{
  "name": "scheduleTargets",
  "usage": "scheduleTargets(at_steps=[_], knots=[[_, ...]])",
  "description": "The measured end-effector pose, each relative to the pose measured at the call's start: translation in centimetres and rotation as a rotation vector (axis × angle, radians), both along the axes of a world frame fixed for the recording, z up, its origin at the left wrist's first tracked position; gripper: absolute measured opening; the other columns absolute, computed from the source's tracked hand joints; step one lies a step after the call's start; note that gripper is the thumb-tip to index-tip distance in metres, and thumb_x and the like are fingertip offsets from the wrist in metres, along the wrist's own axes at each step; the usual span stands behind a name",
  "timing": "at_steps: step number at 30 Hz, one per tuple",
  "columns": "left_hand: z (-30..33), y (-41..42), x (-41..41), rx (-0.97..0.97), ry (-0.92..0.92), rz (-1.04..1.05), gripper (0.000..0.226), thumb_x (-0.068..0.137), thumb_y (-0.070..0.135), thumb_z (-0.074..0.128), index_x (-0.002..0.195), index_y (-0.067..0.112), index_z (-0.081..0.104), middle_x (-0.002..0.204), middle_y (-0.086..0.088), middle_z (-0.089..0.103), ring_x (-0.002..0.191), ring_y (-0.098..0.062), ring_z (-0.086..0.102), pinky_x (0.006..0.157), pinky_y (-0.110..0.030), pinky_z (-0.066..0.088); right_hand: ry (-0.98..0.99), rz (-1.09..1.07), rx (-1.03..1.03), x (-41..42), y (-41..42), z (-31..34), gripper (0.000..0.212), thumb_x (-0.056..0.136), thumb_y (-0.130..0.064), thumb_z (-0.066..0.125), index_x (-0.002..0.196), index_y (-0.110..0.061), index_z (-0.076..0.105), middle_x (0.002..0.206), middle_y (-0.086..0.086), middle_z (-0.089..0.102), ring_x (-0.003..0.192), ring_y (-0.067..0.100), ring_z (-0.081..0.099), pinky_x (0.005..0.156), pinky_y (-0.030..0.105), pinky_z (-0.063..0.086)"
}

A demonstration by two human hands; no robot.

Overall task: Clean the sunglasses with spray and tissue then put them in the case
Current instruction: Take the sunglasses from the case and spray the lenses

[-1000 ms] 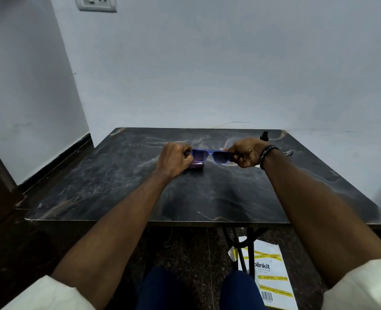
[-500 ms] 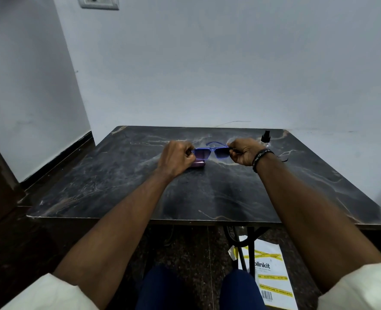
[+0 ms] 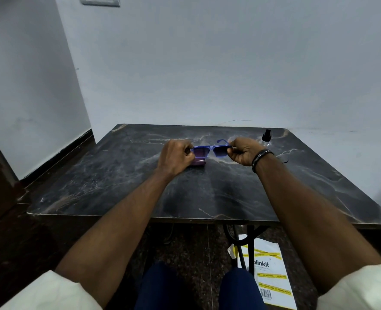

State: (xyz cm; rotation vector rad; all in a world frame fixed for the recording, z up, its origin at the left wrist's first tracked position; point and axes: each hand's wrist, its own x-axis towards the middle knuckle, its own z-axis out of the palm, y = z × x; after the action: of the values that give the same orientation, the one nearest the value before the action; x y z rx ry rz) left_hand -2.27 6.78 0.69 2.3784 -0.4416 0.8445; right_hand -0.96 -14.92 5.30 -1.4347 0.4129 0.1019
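Sunglasses hang just above the tabletop, toward its far edge and about midway between the left and right edges. Each end of the blue frame is pinched by a hand: the left hand has its fingers curled round the left end, the right hand grips the right end. Holding both ends likely keeps the frame steady and the lenses free of fingers, perhaps to fold the arms. A purple case lies flat on the tabletop just under the frame's left half, partly hidden by the left hand, close enough for a short drop. The spray bottle stands near the far right corner, beyond the right hand. No tissue is visible.
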Motion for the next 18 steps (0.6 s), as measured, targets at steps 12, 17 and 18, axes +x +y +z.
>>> scheduleTargets(at_steps=[12, 17, 18], knots=[[2.4, -1.1, -0.8, -0.72, 0.62, -0.158, 0.017, 0.091, 0.006, 0.061, 0.088, -0.01, 0.068, 0.067, -0.018, 0.069, 0.046, -0.018, 0.063, 0.047, -0.026, 0.053, 0.02, 0.13, -0.064, -0.3, -1.3, -0.4, 0.017, 0.102, -0.007, 0.038, 0.106, 0.0, 0.053, 0.082, 0.012, 0.057, 0.046, 0.011, 0.059, 0.039, 0.017, 0.05], [3.2, -0.9, -0.4, -0.767, 0.833, -0.228, 0.021, 0.09, 0.021, 0.07, 0.089, 0.0, 0.067, 0.065, -0.013, 0.069, 0.048, -0.018, 0.062, 0.053, -0.03, 0.056, 0.031, 0.148, -0.06, -0.2, -1.8, -0.2, 0.018, 0.102, -0.007, 0.04, 0.094, 0.0, 0.055, 0.079, 0.011, 0.057, 0.035, 0.007, 0.055, 0.037, 0.015, 0.047], [3.3, -1.0, -0.3, -0.76, 0.864, -0.233, 0.021, 0.089, 0.022, 0.071, 0.089, 0.002, 0.067, 0.063, -0.011, 0.068, 0.047, -0.016, 0.06, 0.053, -0.03, 0.056, 0.033, 0.154, -0.054, -0.3, -1.8, -0.2, 0.019, 0.102, -0.007, 0.04, 0.092, 0.0, 0.055, 0.078, 0.011, 0.056, 0.034, 0.007, 0.054, 0.037, 0.015, 0.047]])
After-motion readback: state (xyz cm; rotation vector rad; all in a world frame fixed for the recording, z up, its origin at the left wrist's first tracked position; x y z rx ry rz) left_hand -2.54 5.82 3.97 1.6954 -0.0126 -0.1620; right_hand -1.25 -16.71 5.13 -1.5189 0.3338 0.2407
